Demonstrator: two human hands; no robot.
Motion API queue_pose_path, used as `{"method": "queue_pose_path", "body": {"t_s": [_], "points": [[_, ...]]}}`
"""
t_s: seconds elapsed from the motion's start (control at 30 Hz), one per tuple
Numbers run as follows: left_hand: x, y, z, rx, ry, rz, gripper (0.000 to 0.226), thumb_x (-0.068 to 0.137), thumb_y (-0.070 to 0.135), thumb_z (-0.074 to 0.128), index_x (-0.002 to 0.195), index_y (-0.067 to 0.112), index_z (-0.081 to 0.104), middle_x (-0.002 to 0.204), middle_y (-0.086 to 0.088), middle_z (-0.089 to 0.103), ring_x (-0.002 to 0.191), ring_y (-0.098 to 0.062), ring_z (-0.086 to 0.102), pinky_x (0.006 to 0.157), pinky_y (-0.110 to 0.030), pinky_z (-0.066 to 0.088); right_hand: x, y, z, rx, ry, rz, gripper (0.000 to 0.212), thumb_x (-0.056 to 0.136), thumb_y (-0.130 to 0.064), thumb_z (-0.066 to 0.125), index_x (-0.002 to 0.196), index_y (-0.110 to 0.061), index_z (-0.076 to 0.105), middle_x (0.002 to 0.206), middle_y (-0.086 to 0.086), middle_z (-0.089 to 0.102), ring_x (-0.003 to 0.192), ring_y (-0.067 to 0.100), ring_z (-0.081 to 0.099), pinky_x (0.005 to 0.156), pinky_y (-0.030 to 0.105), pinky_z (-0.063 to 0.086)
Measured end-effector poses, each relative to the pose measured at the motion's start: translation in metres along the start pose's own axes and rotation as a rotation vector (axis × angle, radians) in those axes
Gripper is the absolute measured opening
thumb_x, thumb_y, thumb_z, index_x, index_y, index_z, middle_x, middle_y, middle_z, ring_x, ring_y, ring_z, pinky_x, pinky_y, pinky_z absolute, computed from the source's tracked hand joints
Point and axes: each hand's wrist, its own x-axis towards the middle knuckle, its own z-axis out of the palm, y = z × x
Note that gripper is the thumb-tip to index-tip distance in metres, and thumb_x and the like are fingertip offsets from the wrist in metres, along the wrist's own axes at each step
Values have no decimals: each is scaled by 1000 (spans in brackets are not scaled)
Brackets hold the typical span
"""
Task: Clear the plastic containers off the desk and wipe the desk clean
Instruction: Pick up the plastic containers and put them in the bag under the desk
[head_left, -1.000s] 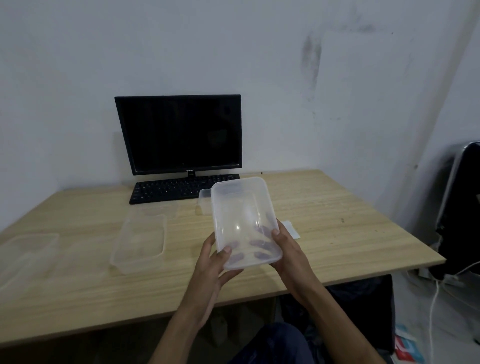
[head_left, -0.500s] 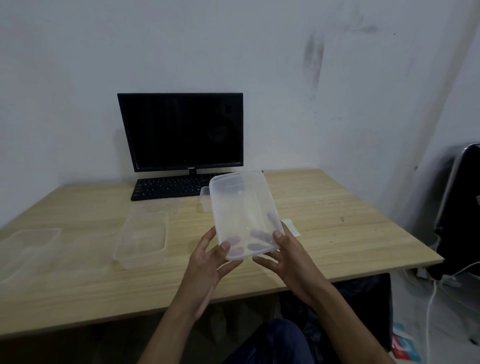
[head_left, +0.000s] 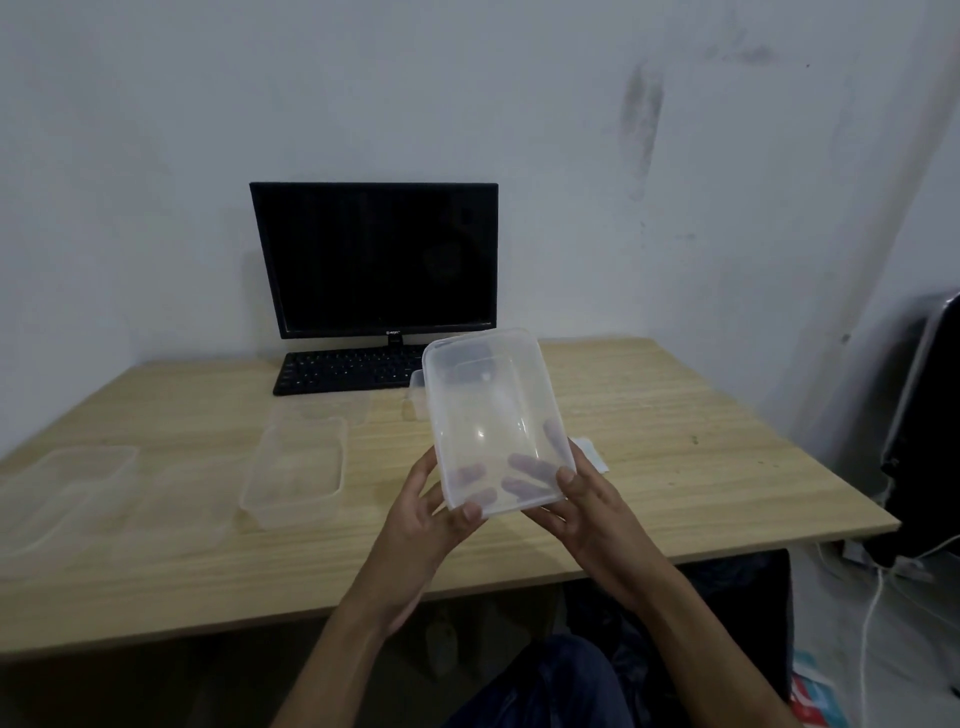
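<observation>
I hold a clear rectangular plastic container (head_left: 488, 410) tilted up above the wooden desk (head_left: 649, 431), its open side facing me. My left hand (head_left: 431, 514) grips its lower left corner and my right hand (head_left: 582, 499) its lower right edge, fingers showing through the plastic. A second clear container (head_left: 296, 467) rests on the desk to the left. A third (head_left: 62, 488) lies at the far left edge. A small clear tub (head_left: 415, 395) stands behind the held one, mostly hidden. A white cloth or paper (head_left: 592, 454) lies on the desk behind my right hand.
A black monitor (head_left: 374, 260) and black keyboard (head_left: 348, 369) stand at the back of the desk against the white wall. A dark object (head_left: 930, 415) with white cables (head_left: 878, 597) on the floor sits to the right of the desk.
The held container has stayed in both hands and tipped a little further back and to the right. My right fingers have shifted along its underside.
</observation>
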Motion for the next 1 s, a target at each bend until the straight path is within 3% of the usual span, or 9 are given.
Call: {"method": "queue_pose_path", "body": {"t_s": [0.17,0.27,0.43,0.53,0.67,0.83,0.9,1.0], "points": [[-1,-2,0,46,-4,33,84,70,34,82,140,35,37,128,-1,63,120,-20,59,103,-46,44,-1,1,1,30,-5,-2,63,87,-38,66,143,-33,37,139,12,53,126,33,52,105,42,44],[-1,-5,3,63,-17,42,81,76,22,77,142,34,32,131,1,61,118,-19,60,101,-41,48,-1,3,0,19,26,-10,53,92,-28,59,142,-32,40,136,8,56,124,30,55,101,45,46],[9,4,9,-47,25,-4,99,55,62,82,138,27,41,126,-1,64,115,-22,62,92,-41,52,-7,3,-13,24,94,20,48,92,-22,57,137,-37,47,132,3,59,118,31,59,96,51,48],[22,12,10,-84,117,31,88,64,68,73,137,28,46,125,-1,64,112,-24,63,91,-43,53,-17,4,-27,7,116,64,53,85,-24,58,136,-36,49,130,8,60,115,31,61,90,47,51],[37,14,24,-51,109,66,47,91,42,52,136,27,50,125,1,64,111,-24,64,92,-43,52,-33,-2,-45,13,154,89,60,75,-33,64,133,-40,53,127,9,61,111,31,62,82,37,52],[55,-3,72,-132,77,32,38,94,31,51,130,20,55,122,-2,66,110,-28,63,93,-42,52,-61,-13,-79,67,324,54,79,64,-47,81,135,-37,47,123,10,65,106,31,63,82,41,54],[63,-12,100,-162,56,19,37,94,31,52,129,18,55,121,-2,67,109,-26,65,90,-39,53,-76,-13,-95,115,381,10,69,73,-43,78,134,-40,47,129,9,62,114,34,60,88,47,54],[70,-27,141,-178,-4,-19,37,95,30,51,130,16,53,122,-2,66,108,-23,65,92,-38,53,-99,-16,-115,158,516,-60,38,86,-24,68,120,-41,62,131,10,60,118,37,57,90,46,53]]}}
